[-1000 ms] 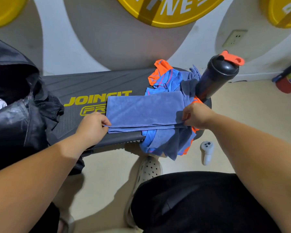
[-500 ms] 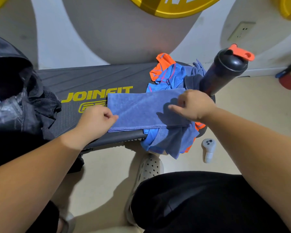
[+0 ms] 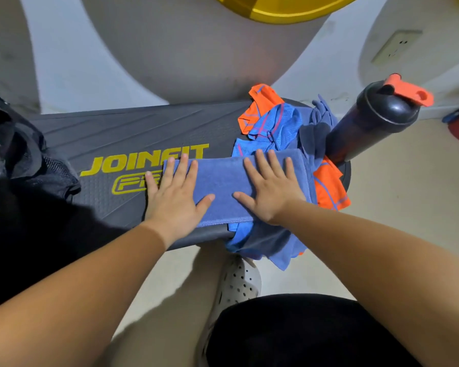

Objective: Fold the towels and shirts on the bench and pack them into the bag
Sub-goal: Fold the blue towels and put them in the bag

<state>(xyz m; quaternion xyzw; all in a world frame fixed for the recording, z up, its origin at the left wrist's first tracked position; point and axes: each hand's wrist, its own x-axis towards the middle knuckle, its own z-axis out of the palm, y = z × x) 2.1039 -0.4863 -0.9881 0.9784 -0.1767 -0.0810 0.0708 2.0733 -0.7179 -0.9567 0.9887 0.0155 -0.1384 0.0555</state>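
The dark tabletop (image 3: 122, 128) has a black bag (image 3: 24, 165) at its left end, crumpled blue-and-orange shirts (image 3: 276, 123) at its right, and, overlapping them, the folded blue towel (image 3: 223, 178), pressed flat by left hand (image 3: 174, 194) and right hand (image 3: 270, 192), fingers (image 3: 182, 165) straight and spread.

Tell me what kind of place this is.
Probably a gym or a home workout room: a black padded bench printed JOINFIT, what looks like a big yellow weight plate on the wall, and a black shaker bottle with an orange cap.
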